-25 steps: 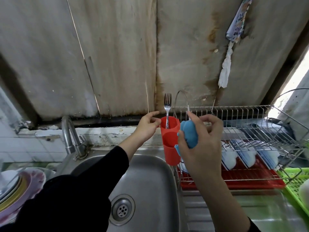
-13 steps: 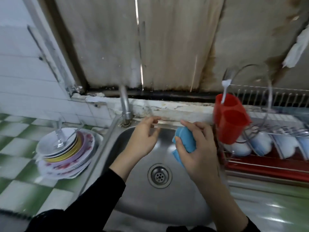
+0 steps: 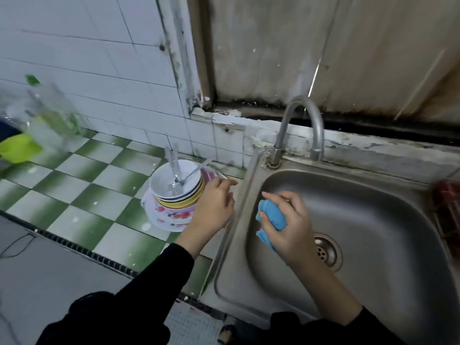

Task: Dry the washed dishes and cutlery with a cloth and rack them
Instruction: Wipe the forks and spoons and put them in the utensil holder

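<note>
Right hand: the right hand (image 3: pixel 290 229) is curled round a bunched blue cloth (image 3: pixel 271 215) and grips it above the basin, the forefinger stretched over the top of the bundle.
Blue cloth: soft, thick and folded into a wad; a loose end hangs below the palm.
Left hand: the left hand (image 3: pixel 213 205) holds nothing. Its fingers are relaxed and lightly spread, and it hovers at the right rim of the dish stack. Contact with the rim cannot be told.
Dishes: a stack of washed crockery (image 3: pixel 171 215) stands on the counter just left of the sink, with floral plates at the bottom, a yellow bowl above and white bowls on top.
Cutlery: several metal pieces (image 3: pixel 174 170), a fork among them, lean in the top bowl with their handles up.
Sink: a stainless steel sink (image 3: pixel 385 220), with a curved metal tap (image 3: pixel 281 130) at its back edge.
Counter: a green-and-white checked tile counter (image 3: pixel 82 195).
Right edge: part of a red rack (image 3: pixel 448 195), blurred.
Far left: a clear plastic bottle (image 3: pixel 49 115), blurred.
</note>
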Demonstrator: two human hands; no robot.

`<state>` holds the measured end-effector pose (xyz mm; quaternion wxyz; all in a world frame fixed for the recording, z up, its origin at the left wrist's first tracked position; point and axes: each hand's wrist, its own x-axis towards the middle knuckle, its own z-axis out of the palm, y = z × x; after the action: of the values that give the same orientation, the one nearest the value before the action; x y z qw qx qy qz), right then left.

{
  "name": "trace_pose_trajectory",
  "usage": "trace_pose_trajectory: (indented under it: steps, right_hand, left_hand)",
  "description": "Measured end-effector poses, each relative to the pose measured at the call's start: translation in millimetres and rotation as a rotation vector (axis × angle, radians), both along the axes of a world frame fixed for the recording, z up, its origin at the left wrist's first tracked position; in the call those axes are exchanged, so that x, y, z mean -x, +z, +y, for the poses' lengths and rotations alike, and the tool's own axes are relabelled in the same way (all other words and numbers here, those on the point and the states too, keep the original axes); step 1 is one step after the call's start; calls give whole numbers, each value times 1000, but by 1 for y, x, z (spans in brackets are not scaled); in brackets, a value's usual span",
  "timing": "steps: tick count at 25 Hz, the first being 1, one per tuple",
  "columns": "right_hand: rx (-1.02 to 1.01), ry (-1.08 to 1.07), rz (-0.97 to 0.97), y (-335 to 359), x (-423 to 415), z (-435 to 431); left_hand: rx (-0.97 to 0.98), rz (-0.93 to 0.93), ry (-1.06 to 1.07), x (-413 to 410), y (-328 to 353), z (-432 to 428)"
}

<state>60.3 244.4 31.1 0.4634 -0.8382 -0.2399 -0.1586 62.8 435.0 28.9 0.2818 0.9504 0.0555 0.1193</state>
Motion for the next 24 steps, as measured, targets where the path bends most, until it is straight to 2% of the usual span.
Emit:
trace_pose_trajectory:
  steps: [8, 16, 20, 24]
  right_hand:
    - [106, -48, 73, -8, -23, 61]
    - [90, -61, 183, -9, -41, 81]
    - [97, -33, 198, -9, -42, 75]
    - [116, -33, 193, -8, -44, 57]
  left_hand:
    - [57, 116, 199, -26, -42, 110]
    - [-117, 368, 110, -62, -54, 158]
    - [-275, 364, 103, -70, -52, 153]
    - [-104, 208, 145, -71, -54, 150]
